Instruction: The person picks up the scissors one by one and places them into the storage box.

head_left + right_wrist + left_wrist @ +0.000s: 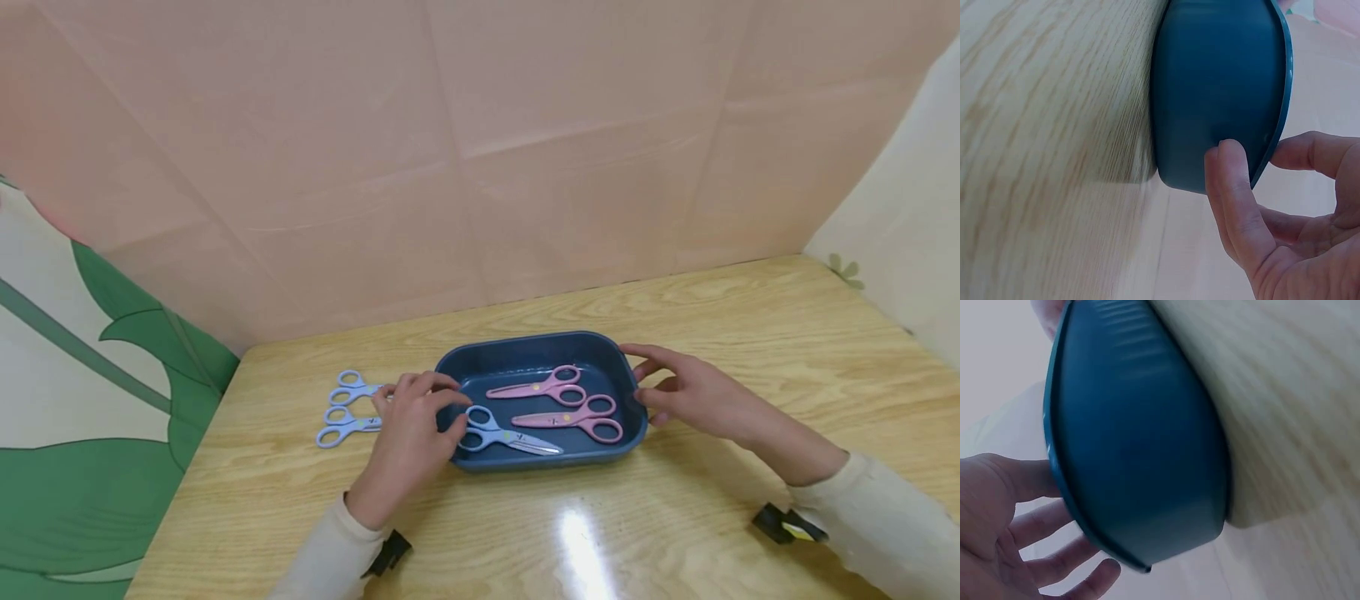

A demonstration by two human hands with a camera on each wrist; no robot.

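A dark blue tray (525, 463) stands on the table, with two pink scissors (573, 418) and one blue pair of scissors (517, 437) lying inside. My left hand (416, 421) is over the tray's left end, thumb and fingers spread beside the blue scissors' handles; in the left wrist view its fingertips reach past the rim. At the right end my right hand (690, 396) holds the tray, its thumb at the rim and other fingers against the outer wall, as the right wrist view shows. Two more blue scissors (345, 425) lie left of the tray, their blades hidden behind my left hand.
The wood-grain table (480, 533) runs up to a pink covered wall (480, 208) at the back. A white wall (907, 208) rises at the right, and a leaf-patterned covering (90, 483) hangs along the left edge.
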